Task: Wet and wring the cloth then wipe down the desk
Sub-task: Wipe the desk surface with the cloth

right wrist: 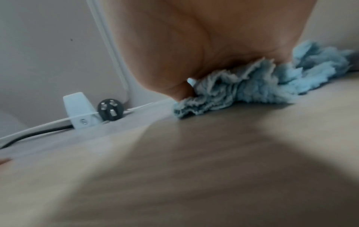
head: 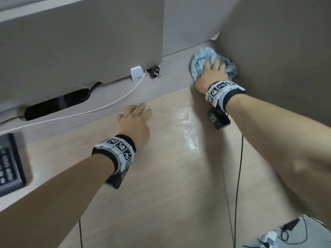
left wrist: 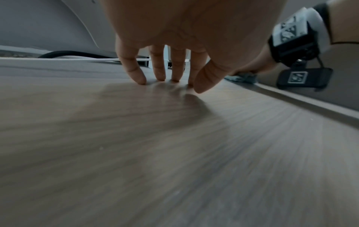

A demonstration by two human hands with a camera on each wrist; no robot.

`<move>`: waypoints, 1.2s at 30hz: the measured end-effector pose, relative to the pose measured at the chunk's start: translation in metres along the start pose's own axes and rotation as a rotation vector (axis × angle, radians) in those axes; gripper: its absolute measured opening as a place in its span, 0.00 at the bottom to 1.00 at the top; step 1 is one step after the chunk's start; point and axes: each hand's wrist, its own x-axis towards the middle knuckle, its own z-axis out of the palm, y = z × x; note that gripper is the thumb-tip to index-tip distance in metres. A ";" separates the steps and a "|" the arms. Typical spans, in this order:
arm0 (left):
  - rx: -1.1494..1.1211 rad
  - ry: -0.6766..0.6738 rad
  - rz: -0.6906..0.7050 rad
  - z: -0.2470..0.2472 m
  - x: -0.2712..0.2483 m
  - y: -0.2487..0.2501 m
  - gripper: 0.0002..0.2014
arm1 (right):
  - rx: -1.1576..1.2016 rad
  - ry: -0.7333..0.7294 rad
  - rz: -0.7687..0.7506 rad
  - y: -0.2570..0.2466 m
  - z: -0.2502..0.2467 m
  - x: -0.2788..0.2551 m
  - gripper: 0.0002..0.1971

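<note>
A bunched light-blue cloth [head: 198, 59] lies in the far right corner of the light wood desk [head: 161, 176], against the side partition. My right hand [head: 213, 68] lies on top of it, fingers curled into the bunch, palm pressing down. In the right wrist view the cloth [right wrist: 252, 89] bulges out from under the right hand [right wrist: 194, 46]. A wet shiny streak [head: 188, 126] runs across the desk below that hand. My left hand [head: 134, 119] holds nothing and rests on the desk; in the left wrist view the left hand [left wrist: 170, 76] touches the wood with straight fingertips.
A white charger [head: 137, 73] and a black plug [head: 155, 72] lie at the foot of the back panel [head: 80, 42], with a white cable [head: 107, 106] trailing left. A cable slot [head: 57, 102] opens at the back. A dark keyboard [head: 9, 161] sits far left. The side partition [head: 277, 42] bounds the right.
</note>
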 end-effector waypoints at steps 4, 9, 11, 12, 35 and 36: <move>0.014 0.013 0.008 0.003 -0.001 -0.001 0.30 | -0.090 -0.034 -0.262 -0.051 0.008 -0.029 0.39; 0.014 0.016 0.017 0.003 -0.001 -0.002 0.30 | -0.095 0.004 -0.448 -0.004 0.034 -0.068 0.34; 0.006 0.016 0.016 0.003 -0.001 -0.002 0.31 | -0.091 0.033 -0.276 0.040 0.034 -0.060 0.34; 0.005 0.012 0.015 0.003 -0.002 -0.002 0.31 | -0.049 0.027 -0.177 0.058 0.031 -0.057 0.34; -0.154 0.053 -0.138 0.040 -0.136 -0.023 0.20 | -0.032 -0.118 -0.318 0.000 0.109 -0.291 0.38; -0.156 0.044 -0.142 0.044 -0.145 -0.026 0.21 | -0.056 -0.121 -0.387 -0.003 0.117 -0.312 0.38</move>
